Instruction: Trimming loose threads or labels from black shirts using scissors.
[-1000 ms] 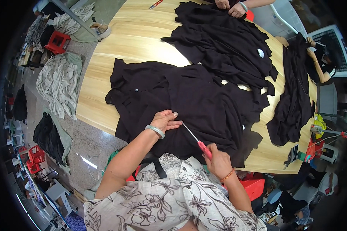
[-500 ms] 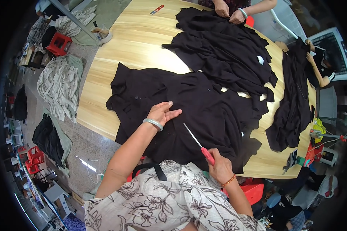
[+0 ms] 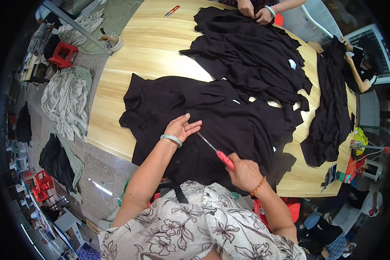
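Left hand point(image 3: 181, 128) shifted, flat on black garment point(image 3: 229, 117)

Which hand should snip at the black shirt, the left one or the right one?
Probably the right hand: it already grips the red-handled snips, tip over the black shirt. The left hand lies open on the cloth.

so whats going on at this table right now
A person is working on a black garment spread flat on a wooden table. Their left hand lies open on the cloth, holding it flat, while the right hand grips a red-handled thread snipper with its tip at the fabric. Across the table, another person's hands handle more black garments.
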The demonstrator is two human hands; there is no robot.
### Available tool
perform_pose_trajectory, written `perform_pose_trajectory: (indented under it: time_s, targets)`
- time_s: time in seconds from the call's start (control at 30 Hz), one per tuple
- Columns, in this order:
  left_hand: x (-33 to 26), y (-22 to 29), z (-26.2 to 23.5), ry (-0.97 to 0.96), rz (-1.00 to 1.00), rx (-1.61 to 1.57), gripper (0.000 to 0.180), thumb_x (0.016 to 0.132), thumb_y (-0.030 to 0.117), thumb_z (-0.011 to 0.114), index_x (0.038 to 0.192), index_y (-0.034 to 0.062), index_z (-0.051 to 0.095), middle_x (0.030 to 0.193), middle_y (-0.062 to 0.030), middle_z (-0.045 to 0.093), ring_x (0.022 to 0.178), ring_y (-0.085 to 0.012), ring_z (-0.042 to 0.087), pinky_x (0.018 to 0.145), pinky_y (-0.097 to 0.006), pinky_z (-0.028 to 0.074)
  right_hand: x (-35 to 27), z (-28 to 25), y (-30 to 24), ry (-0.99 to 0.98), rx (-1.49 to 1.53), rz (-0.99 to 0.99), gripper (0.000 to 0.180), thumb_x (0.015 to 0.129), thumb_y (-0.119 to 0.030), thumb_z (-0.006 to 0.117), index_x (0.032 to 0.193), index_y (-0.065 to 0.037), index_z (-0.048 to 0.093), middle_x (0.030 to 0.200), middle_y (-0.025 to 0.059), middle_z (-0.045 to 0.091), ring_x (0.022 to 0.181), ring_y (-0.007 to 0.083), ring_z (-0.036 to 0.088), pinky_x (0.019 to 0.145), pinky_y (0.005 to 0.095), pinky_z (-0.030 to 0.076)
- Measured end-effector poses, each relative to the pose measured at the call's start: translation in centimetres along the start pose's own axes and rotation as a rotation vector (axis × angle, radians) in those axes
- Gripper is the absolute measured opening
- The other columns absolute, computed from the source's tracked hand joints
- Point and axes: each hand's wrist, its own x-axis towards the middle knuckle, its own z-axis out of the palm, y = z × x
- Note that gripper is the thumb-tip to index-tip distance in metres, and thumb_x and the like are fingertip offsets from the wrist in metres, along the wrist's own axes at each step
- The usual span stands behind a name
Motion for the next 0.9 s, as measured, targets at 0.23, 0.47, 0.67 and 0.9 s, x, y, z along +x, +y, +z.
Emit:
perform_pose_trajectory:
  time_s: [0.23, 0.47, 0.67, 0.9]
  targets:
    - [-1.5, 0.4, 0.0, -0.08, 0.063, 0.224, 0.017, 0.091, 0.017, 0.057, 0.097, 0.0022, 0.051, 0.084, -0.0062, 0.055, 0.081, -0.0299, 0.068, 0.064, -0.034, 0.058, 0.5, 0.7, -0.1, 0.211, 0.164, -0.034, 0.024, 0.085, -0.015, 0.059, 0.106, -0.007, 0.05, 0.073, 0.0189, 0.061, 0.071, 0.0395, 0.06, 0.065, 0.0467, 0.046]
    - [-9.0, -2.7, -4.7, -0.012, 0.383, 1.284, 0.032, 0.078, 0.014, 0.07, 0.102, -0.0031, 0.059, 0.08, -0.0025, 0.065, 0.072, -0.0059, 0.057, 0.068, -0.022, 0.046, -2.7, 1.3, 2.7, 0.199, 0.237, 0.013, 0.027, 0.084, -0.009, 0.058, 0.111, -0.007, 0.051, 0.091, 0.0212, 0.061, 0.087, 0.0404, 0.059, 0.074, 0.0435, 0.047]
    - [-7.6, -3.7, -4.8, 0.048, 0.257, 1.318, 0.044, 0.067, 0.029, 0.081, 0.089, -0.0012, 0.058, 0.068, -0.0028, 0.055, 0.063, -0.0119, 0.05, 0.061, -0.027, 0.044, -4.5, 1.3, 3.1, 0.162, 0.185, 0.004, 0.031, 0.082, -0.007, 0.058, 0.112, -0.007, 0.052, 0.094, 0.0203, 0.061, 0.089, 0.0401, 0.058, 0.076, 0.0437, 0.047]
    - [-6.2, -5.1, -5.8, -0.056, 0.26, 0.925, 0.034, 0.072, 0.018, 0.078, 0.091, -0.0044, 0.061, 0.073, -0.0013, 0.061, 0.064, -0.007, 0.052, 0.06, -0.023, 0.043, -5.7, 1.2, 2.9, 0.13, 0.141, -0.066, 0.032, 0.079, -0.003, 0.057, 0.111, -0.006, 0.053, 0.094, 0.0167, 0.062, 0.09, 0.0344, 0.06, 0.078, 0.0426, 0.048]
